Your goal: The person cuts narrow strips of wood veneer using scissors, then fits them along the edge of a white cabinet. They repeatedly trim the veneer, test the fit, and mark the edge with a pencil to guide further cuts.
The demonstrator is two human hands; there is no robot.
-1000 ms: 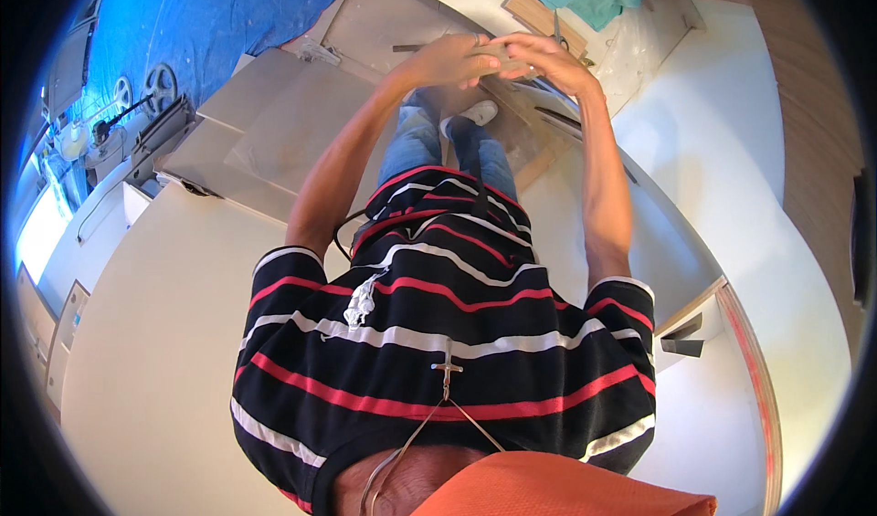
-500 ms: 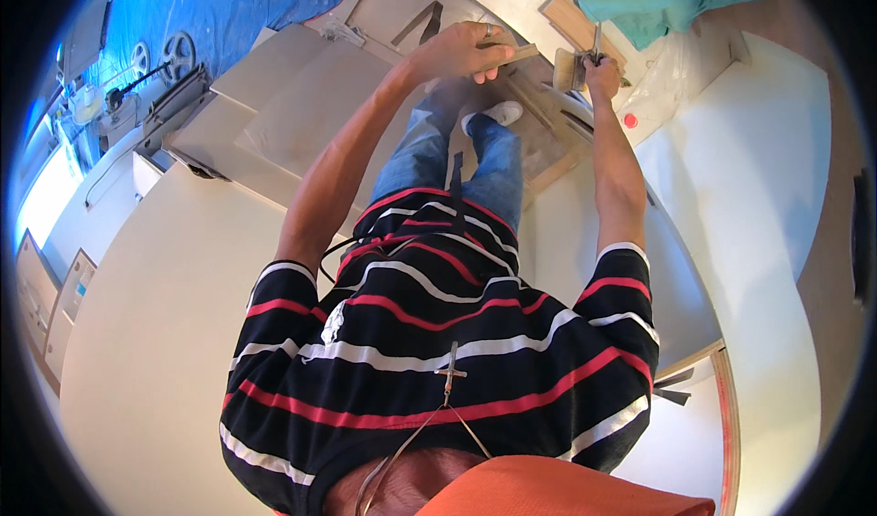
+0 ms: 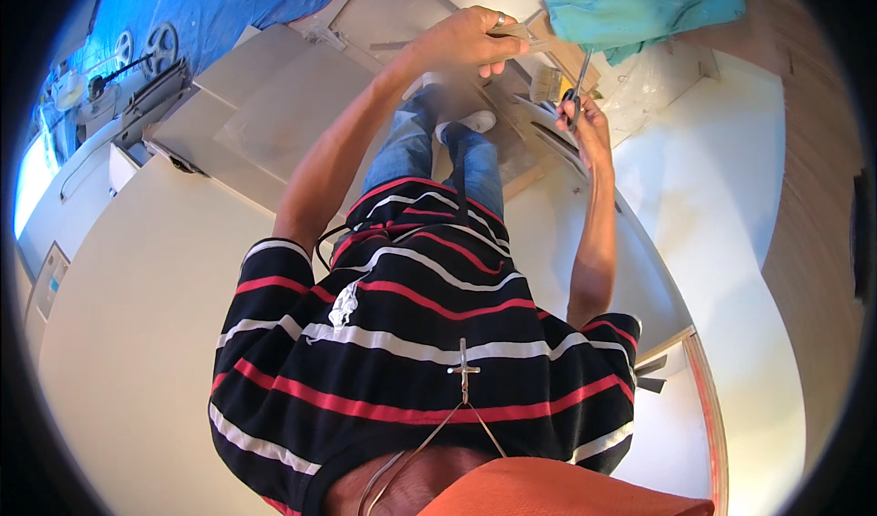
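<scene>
My left hand (image 3: 470,41) is closed around some thin, flat tan strips (image 3: 517,34), whose ends stick out past the fingers to the right. My right hand (image 3: 585,125) grips a pair of scissors (image 3: 573,103) by the black handles, and the metal blades point away from me. A brush-like tan block (image 3: 546,84) lies just left of the scissors. My hands are apart, and the scissors do not touch the strips.
A teal cloth (image 3: 639,5) lies at the far right beside clear plastic sheeting (image 3: 653,82). Blue sheeting (image 3: 228,0) covers the far left, near grey handwheels (image 3: 163,48). Pale curved panels (image 3: 164,306) flank me, and a wooden edge (image 3: 705,397) stands at the right.
My right hand has moved slightly left and nearer, lifting the scissors away from the tan block. My left hand still holds the strips. The view has shifted a little.
</scene>
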